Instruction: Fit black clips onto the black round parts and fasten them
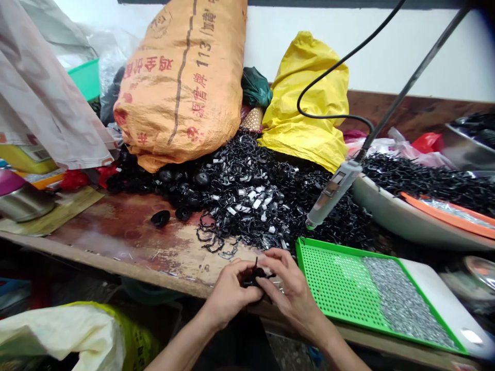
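At the table's front edge, my left hand [234, 288] grips a small black plastic part [253, 278] between thumb and fingers. My right hand [288, 283] closes on the same part from the other side, its thumb and fingertips pressed to it. A thin black prong sticks up from the part; its lower side is hidden by my fingers. Just beyond my hands lies a heap of black plastic pieces [240, 226] with white pieces [255, 198] among them. Right of my hands is a green perforated tray [328, 278] with small silvery metal pieces [406, 293] in its right part.
An electric screwdriver [334, 193] hangs over the heap from a rod, with a black cable. Behind stand an orange sack [185, 87] and a yellow bag [305, 103]. Black cups [160, 218] lie left. A large basin [402, 216] full of black pieces stands right.
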Demonstrator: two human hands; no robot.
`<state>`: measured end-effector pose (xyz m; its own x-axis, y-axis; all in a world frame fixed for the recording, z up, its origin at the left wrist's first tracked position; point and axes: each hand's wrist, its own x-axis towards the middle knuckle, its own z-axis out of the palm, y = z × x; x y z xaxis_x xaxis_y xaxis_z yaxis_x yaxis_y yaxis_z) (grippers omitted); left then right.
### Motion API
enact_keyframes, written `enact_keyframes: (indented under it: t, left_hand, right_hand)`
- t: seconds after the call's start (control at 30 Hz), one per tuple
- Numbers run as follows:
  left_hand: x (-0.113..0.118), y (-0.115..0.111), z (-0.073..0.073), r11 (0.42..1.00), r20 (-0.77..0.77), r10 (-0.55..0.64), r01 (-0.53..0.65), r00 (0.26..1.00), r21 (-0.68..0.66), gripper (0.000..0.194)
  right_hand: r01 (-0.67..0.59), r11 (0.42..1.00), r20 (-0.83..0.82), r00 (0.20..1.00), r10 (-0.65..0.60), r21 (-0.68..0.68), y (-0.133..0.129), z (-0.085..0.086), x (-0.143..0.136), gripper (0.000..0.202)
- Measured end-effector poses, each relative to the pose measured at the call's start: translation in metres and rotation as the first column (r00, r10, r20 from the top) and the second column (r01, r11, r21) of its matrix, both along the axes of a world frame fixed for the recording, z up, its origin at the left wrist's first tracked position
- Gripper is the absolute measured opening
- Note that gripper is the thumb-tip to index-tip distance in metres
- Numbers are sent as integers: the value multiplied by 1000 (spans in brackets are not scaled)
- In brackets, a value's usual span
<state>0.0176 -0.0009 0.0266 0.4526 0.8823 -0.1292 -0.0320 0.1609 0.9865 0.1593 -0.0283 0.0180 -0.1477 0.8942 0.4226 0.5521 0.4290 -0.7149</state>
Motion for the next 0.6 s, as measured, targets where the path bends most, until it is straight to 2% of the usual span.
enact_keyframes:
  t: [0.07, 0.13, 0.2, 0.27, 0.33, 0.4, 0.43, 0.47, 0.53, 0.6]
  left_hand:
    - [-3, 3, 1, 973, 48, -75, 83, 996, -213, 23]
    - [-6, 5, 0, 928, 44, -158, 164, 986, -334, 21]
    - [-7, 6, 0, 900, -2, -226, 208, 974, -383, 20]
    - [-5, 5, 1, 901, -46, -242, 206, 969, -382, 21]
    - [0, 3, 3, 950, -101, -179, 145, 979, -276, 21]
    - [8, -1, 6, 999, -212, -26, 20, 977, -33, 19]
    - [12, -3, 7, 992, -272, 81, -50, 959, 119, 19]
    - [16, -5, 8, 959, -319, 191, -106, 929, 265, 20]
    - [22, -9, 6, 856, -353, 361, -157, 863, 492, 26]
    - [26, -11, -1, 752, -337, 441, -137, 832, 645, 31]
  right_hand:
    - [-140, 988, 211, 970, 123, 69, -1, 9, 4, 14]
    - [-248, 966, 388, 899, 202, 72, -4, 18, 7, 16]
    - [-281, 957, 525, 826, 203, 71, -6, 22, 7, 18]
    - [-256, 960, 610, 780, 137, 112, -7, 20, 7, 19]
    - [-188, 964, 618, 785, 32, 189, -7, 11, 6, 20]
    - [-67, 965, 540, 838, -84, 253, -6, 0, 4, 21]
    - [10, 965, 467, 874, -135, 262, -5, -5, 2, 20]
    - [92, 965, 373, 910, -182, 245, -4, -9, 0, 20]
    - [254, 957, 132, 953, -272, 137, -3, -14, -7, 20]
    - [328, 941, -157, 928, -337, -82, -3, -13, -14, 20]
